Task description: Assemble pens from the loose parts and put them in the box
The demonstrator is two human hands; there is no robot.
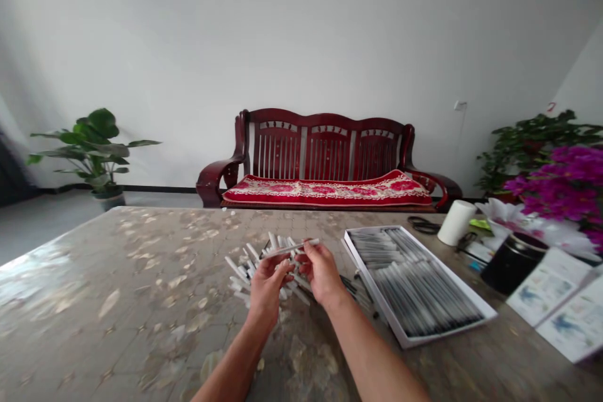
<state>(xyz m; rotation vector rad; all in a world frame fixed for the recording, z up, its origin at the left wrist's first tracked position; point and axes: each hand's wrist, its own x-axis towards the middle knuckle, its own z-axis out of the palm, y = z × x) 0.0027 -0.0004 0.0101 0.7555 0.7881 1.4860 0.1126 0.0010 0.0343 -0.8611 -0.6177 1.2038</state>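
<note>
Both my hands are raised over the middle of the patterned table (117,301) and together pinch one thin white pen-like stick (291,247), held almost level. My left hand (267,281) grips its left end, my right hand (321,271) its middle and right part. Under my hands lies a loose pile of similar white sticks (249,270). Right of my hands sits a flat white box (464,292) filled with rows of dark and grey pens. A few dark pens (354,289) lie between the pile and the box.
A white roll (456,222), black scissors (423,225), a black cup (511,261), printed cards (560,301) and purple flowers (570,185) crowd the table's right side. Behind the table stands a dark red wooden bench (325,166) with a red cushion, and a potted plant (97,154) stands at left.
</note>
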